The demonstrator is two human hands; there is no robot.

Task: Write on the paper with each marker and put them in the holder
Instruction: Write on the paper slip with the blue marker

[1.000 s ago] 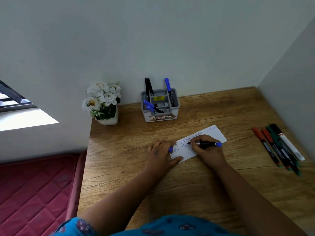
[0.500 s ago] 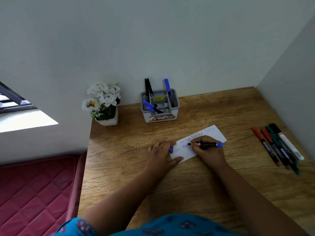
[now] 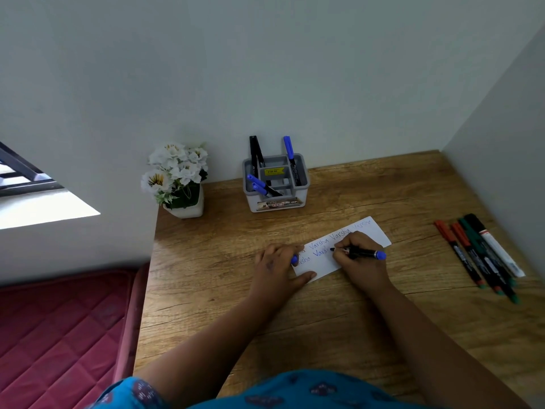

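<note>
A white strip of paper (image 3: pixel 374 231) lies on the wooden desk (image 3: pixel 324 314), with handwriting on it. My right hand (image 3: pixel 359 261) grips a black marker with a blue end (image 3: pixel 365 254), its tip touching the paper's second line. My left hand (image 3: pixel 278 267) rests on the paper's left end and holds a blue cap (image 3: pixel 294 259) between its fingers. The grey holder (image 3: pixel 275 184) stands at the back by the wall, with several black and blue markers in it. Several more markers (image 3: pixel 483 258), red, green and black, lie in a row at the right.
A white pot of white flowers (image 3: pixel 177 181) stands at the desk's back left corner. Walls close the desk at the back and right. A red mattress (image 3: pixel 59 335) lies below the desk's left edge.
The marker tip has crept slightly right along the second line as the blue writing grows. My left hand has stayed put.
</note>
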